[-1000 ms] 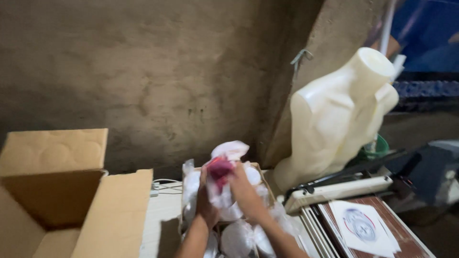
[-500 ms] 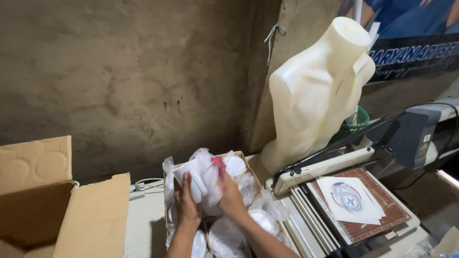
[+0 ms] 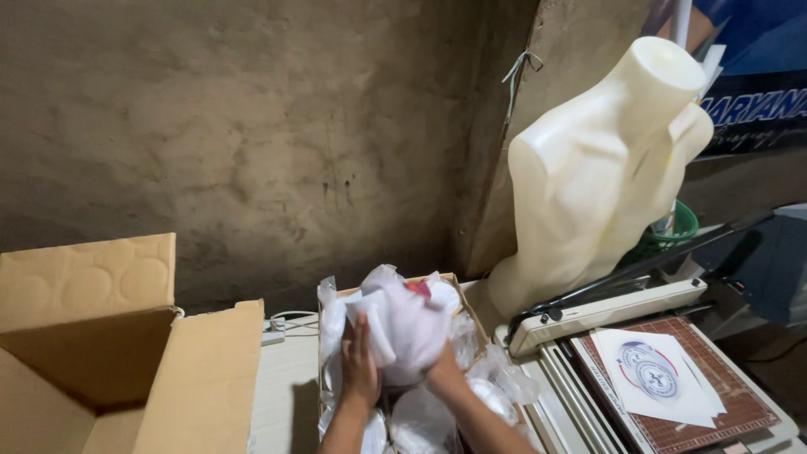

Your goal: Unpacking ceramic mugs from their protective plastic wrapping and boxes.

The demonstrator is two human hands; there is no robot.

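- Cardboard carton (image 3: 126, 370), open, stands left on the table.
- Cream mannequin torso (image 3: 601, 176) leans right.
- Clear-bagged white garment (image 3: 408, 324) held above a small box (image 3: 471, 313) of similar bags.
- Left hand (image 3: 360, 366) pressed flat against it; right hand (image 3: 443, 376) cups underneath.

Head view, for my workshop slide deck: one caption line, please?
Both hands, left hand and right hand, grip a plastic-wrapped white bundle above a small box beside a cream mannequin torso.

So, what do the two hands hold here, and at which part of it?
Both hold one plastic-wrapped white bundle: the left hand against its left side, the right hand under its lower right.
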